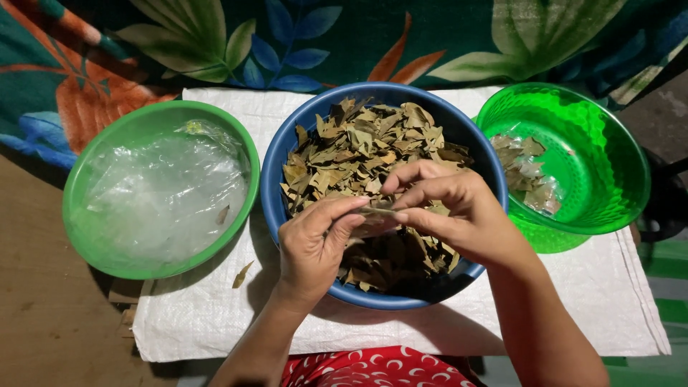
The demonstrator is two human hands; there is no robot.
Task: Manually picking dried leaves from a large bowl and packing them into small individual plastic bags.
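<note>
A blue bowl (274,165) in the middle is heaped with dry brownish-green leaves (358,147). Above its near half, my left hand (312,247) and my right hand (448,211) meet, fingertips pinched together on a small clear plastic packet (376,215) that holds leaves. The left thumb and fingers grip its left end and the right fingers grip its right end. Both forearms come in from the bottom edge.
A green bowl (86,179) at left holds a pile of clear plastic bags (168,193). A translucent green basket (609,150) at right holds several filled packets (527,172). All stand on a white woven sack (201,315); one loose leaf (242,274) lies on it. Leaf-patterned cloth lies behind.
</note>
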